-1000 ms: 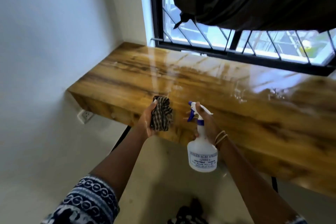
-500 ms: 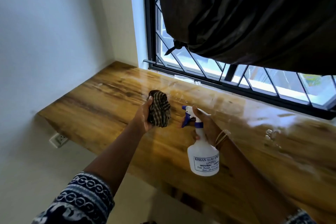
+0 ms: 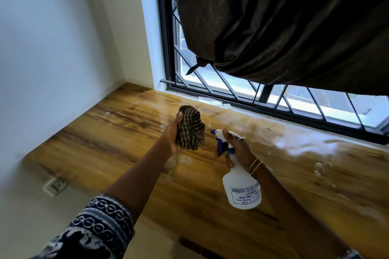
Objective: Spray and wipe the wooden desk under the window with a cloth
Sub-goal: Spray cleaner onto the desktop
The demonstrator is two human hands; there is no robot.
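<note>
Left hand (image 3: 173,135) grips bunched cloth (image 3: 191,130); right hand (image 3: 237,149) grips spray bottle (image 3: 242,189) above desk (image 3: 109,143).

Wooden bench (image 3: 109,145) under the window: a long slab with golden-brown grain and dark streaks, its top glossy, with wet patches and droplets toward the window side and the right. Cloth (image 3: 191,130): dark checked fabric, bunched into a wad, gripped in the left hand (image 3: 173,134) above the bench top. Spray bottle (image 3: 242,187): translucent white body with a printed label, blue-and-white trigger head, nozzle pointing left toward the cloth, held by the neck in the right hand (image 3: 239,149).
</note>
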